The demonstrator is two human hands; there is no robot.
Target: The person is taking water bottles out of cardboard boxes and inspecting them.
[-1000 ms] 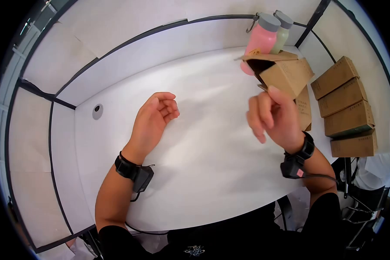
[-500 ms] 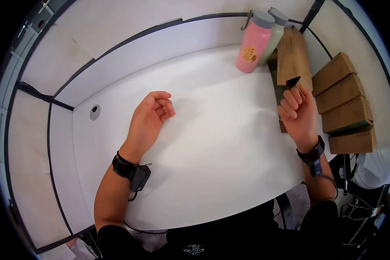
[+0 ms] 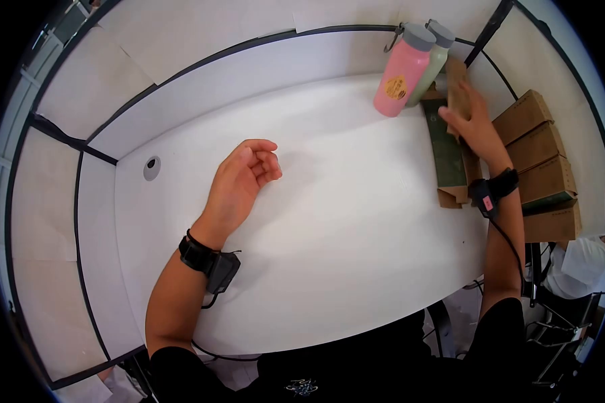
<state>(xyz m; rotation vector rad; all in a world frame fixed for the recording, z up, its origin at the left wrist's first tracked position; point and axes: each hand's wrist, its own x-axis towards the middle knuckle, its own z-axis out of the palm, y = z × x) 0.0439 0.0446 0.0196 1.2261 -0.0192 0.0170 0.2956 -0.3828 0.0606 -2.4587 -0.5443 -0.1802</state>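
Note:
My left hand [image 3: 242,178] rests on its side on the white table [image 3: 329,221], fingers loosely curled, with nothing in it. My right hand [image 3: 474,121] reaches to the far right and grips a brown cardboard carton [image 3: 458,84] that stands tilted behind the bottles. Under that hand lies a flat stack of carton blanks with a dark green face [image 3: 447,151]. Both wrists wear a black band with a small device.
A pink bottle [image 3: 400,74] and a pale green bottle [image 3: 435,54] with grey caps stand at the table's back right. Several closed brown boxes [image 3: 541,161] are stacked off the right edge. A grey cable hole [image 3: 151,168] is at the left.
My right hand has carried the brown carton from the middle right of the table away to the far right, beside the bottles. My left hand has stayed put.

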